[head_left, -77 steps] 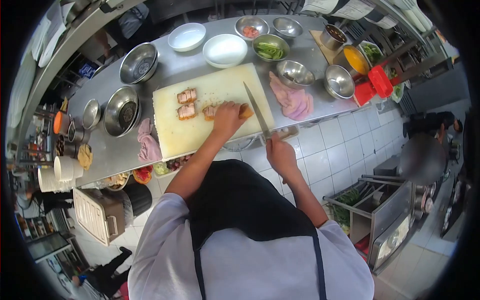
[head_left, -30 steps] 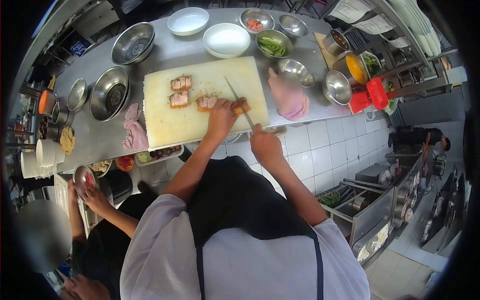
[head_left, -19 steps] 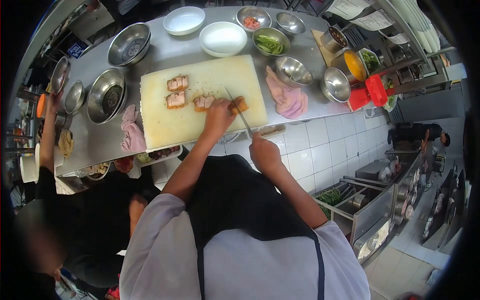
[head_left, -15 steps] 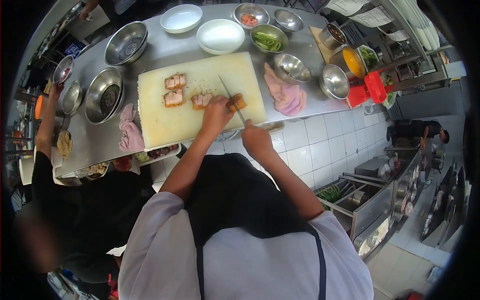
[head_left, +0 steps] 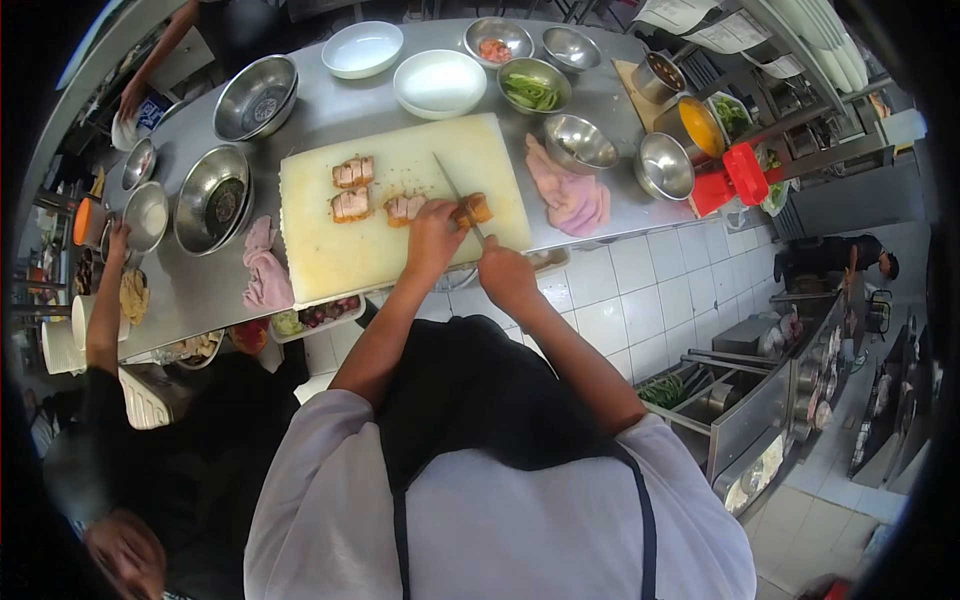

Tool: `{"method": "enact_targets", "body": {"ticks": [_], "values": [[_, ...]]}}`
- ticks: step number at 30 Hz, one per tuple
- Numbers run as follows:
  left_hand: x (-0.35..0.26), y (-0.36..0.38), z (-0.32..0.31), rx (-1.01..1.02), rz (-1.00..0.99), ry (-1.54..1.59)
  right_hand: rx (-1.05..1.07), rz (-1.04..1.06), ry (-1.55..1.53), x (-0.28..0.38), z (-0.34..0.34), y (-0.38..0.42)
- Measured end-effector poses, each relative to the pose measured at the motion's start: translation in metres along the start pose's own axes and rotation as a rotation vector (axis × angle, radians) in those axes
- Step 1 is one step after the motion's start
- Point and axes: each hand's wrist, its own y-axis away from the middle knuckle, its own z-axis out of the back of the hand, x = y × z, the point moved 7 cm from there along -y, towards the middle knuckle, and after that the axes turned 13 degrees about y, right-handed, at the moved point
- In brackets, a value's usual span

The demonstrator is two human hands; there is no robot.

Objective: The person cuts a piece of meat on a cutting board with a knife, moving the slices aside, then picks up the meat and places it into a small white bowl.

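On the white cutting board (head_left: 310,265), my right hand (head_left: 508,277) is closed around the handle of a kitchen knife (head_left: 450,180). The blade points away from me and crosses a browned piece of pork belly (head_left: 478,208). My left hand (head_left: 437,235), its fingers curled, grips that piece just left of the blade; the fingertips are partly hidden. Beside my left hand lies a sliced portion of pork (head_left: 403,207). Farther left sit two more sliced portions, one upper (head_left: 352,172) and one lower (head_left: 350,206).
Pink cloths (head_left: 265,275) (head_left: 575,195) flank the board. Behind it stand white bowls (head_left: 440,84) and metal bowls, one with green vegetables (head_left: 533,92). At the left, a co-worker's hand (head_left: 118,238) reaches near a metal bowl (head_left: 147,215). A red container (head_left: 745,173) is at the right.
The co-worker's hand at the left has moved nearer, from a small bowl to a closer one. Another person's arm has come in at the top left. My hands and the knife have barely shifted.
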Motion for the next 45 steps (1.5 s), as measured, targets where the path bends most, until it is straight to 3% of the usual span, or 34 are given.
{"method": "enact_targets", "body": {"ticks": [10, 13, 20, 45], "values": [[-0.017, -0.005, 0.0, 0.083, 0.021, -0.095, 0.003, -0.097, -0.035, -0.021, 0.057, 0.047], [-0.023, -0.012, -0.007, 0.154, 0.032, -0.124, 0.026, -0.125, 0.031, -0.027, 0.05, 0.059], [-0.024, -0.02, -0.011, 0.118, -0.02, -0.111, 0.022, -0.115, 0.075, -0.025, 0.026, 0.065], [-0.033, -0.023, -0.018, 0.062, 0.0, -0.21, 0.067, -0.127, 0.184, -0.024, 0.033, 0.07]]}}
